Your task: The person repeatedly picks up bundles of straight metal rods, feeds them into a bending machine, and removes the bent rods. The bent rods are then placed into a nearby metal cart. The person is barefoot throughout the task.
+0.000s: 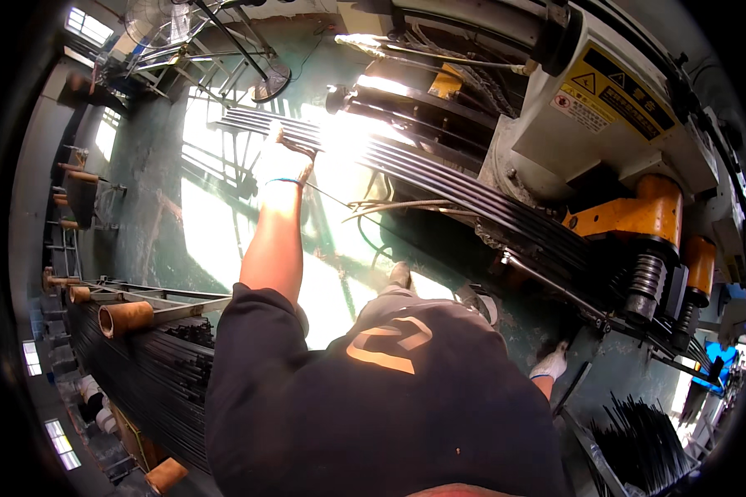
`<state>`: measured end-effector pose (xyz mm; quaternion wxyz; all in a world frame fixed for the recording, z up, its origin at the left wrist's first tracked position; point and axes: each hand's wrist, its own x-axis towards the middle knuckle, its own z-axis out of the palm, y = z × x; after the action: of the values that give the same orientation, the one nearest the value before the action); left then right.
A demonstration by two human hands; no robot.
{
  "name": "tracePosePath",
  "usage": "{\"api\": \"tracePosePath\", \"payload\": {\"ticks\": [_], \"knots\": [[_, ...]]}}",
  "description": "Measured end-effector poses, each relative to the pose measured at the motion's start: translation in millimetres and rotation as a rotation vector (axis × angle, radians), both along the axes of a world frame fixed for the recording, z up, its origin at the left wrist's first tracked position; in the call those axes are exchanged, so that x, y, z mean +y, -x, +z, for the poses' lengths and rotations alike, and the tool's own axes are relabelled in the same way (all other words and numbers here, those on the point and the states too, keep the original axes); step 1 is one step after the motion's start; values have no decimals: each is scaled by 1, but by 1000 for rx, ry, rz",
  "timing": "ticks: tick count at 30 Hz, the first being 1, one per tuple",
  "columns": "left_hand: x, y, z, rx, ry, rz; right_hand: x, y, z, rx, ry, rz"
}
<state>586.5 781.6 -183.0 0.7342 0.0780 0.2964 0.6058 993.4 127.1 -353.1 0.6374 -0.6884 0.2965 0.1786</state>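
Note:
My left hand [288,161], in a white glove with a blue cuff, reaches forward to a row of long dark metal tubes [423,168]. Its fingers appear curled around the near edge of the row, close to the left end; glare washes out part of the glove. The tubes slant down to the right into a large grey machine [588,99] with orange parts [630,211]. Low at my right side is my right hand [550,364], also gloved in white. Its fingers stretch forward beside the machine's lower frame, with nothing visible in them.
Bundled dark tubes [133,364] lie on a rack with orange rollers [126,319] to my left. More tube ends [638,439] stick up at lower right. A fan base [272,83] stands ahead on the sunlit green floor. Loose cables [398,205] hang below the tubes.

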Motion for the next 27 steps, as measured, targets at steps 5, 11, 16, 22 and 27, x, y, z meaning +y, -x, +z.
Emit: {"api": "tracePosePath", "payload": {"ticks": [5, 11, 16, 22, 27], "knots": [[112, 117, 3, 309, 0, 175, 30, 73, -30, 269, -14, -2], [149, 146, -1, 596, -115, 47, -25, 96, -99, 472, -642, 441], [138, 147, -16, 476, -46, -55, -92, 78, -91, 618, -1489, 694], [155, 185, 3, 640, -147, -67, 58, 112, -30, 228, 159, 163], [133, 169, 11, 586, -182, -107, 84, 127, -9, 216, 161, 247]]}}
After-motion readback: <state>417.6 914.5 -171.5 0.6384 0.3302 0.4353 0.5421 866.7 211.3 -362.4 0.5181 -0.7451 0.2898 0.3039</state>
